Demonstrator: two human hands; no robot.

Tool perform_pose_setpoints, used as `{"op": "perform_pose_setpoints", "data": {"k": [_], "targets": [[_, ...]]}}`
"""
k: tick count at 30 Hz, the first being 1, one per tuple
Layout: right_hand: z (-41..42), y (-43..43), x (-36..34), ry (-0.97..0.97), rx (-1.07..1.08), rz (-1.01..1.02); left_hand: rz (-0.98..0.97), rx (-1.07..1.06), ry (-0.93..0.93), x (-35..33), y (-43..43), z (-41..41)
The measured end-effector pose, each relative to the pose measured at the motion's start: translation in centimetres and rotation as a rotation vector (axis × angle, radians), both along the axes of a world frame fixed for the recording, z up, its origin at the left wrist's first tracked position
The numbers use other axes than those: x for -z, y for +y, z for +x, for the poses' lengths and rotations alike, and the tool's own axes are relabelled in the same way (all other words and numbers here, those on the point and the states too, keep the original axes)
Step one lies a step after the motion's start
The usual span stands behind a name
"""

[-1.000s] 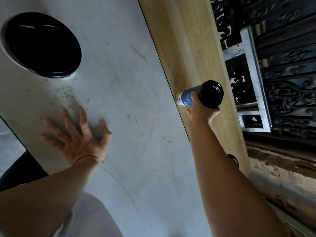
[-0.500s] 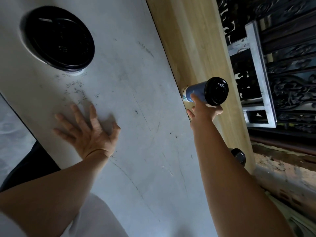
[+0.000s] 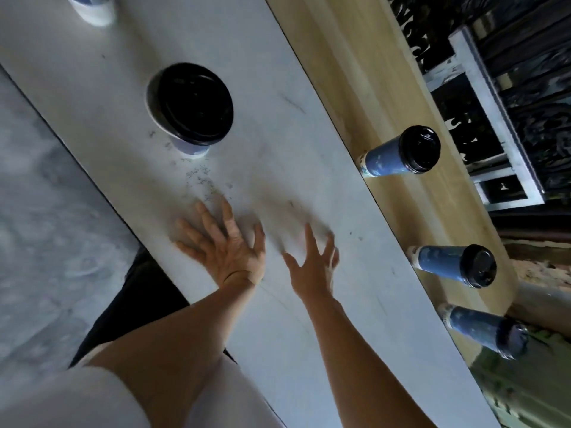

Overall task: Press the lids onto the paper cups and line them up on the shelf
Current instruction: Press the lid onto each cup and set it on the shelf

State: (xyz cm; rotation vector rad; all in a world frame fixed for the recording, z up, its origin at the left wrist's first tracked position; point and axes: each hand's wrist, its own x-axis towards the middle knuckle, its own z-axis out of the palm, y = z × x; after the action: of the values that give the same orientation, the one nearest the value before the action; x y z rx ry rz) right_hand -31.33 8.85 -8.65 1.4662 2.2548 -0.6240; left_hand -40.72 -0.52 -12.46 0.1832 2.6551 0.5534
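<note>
Both grips spread, empty — left hand [image 3: 222, 251] flat on the worktop [image 3: 309, 156], right hand [image 3: 312, 264] beside it. Best take the lidded cup [image 3: 191, 103] by its wall — not the lid — to extend the row [image 3: 454, 265] on the shelf [image 3: 340, 72].

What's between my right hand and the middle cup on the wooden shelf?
Nothing stands there. The head view shows only bare white tabletop and then a strip of the wooden shelf between the right hand and the middle cup.

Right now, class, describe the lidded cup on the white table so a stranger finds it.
Find the white table beside the wooden shelf. Just beyond the left hand pressed flat on it stands a blue paper cup under a black lid. Unlike the three lidded cups on the shelf, it sits on the table.
</note>
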Motion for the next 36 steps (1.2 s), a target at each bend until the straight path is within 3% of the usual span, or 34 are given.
{"op": "perform_pose_setpoints", "data": {"k": [5, 10, 12, 18, 25, 30, 36], "targets": [[-0.4, 0.0, -0.6, -0.034, 0.022, -0.046, 0.072, 0.237, -0.146, -1.0, -4.0, -1.1], [-0.3, -1.3, -1.2, -0.036, 0.056, -0.103, -0.023, 0.724, -0.007, -2.1, -10.9, -7.3], [-0.4, -2.8, -1.0, -0.052, 0.05, -0.081, -0.044, 0.818, 0.086, -2.7, -11.9, -10.4], [-1.5, -6.9, -1.3, -0.019, 0.214, 0.01, -0.014, 0.746, -0.011, -4.5, -10.3, -17.2], [-7.1, -8.5, -2.5, 0.043, 0.634, -0.067, -0.048, 1.061, -0.232, -4.5, -8.5, -27.5], [-14.0, -9.9, -2.9, -0.08, 0.68, -0.057, -0.043, 1.078, -0.24, -4.0, -6.1, -34.5], [-19.8, -15.0, -2.7, 0.023, 0.559, -0.142, -0.059, 1.031, -0.358, -4.7, -5.2, -36.1]]}}
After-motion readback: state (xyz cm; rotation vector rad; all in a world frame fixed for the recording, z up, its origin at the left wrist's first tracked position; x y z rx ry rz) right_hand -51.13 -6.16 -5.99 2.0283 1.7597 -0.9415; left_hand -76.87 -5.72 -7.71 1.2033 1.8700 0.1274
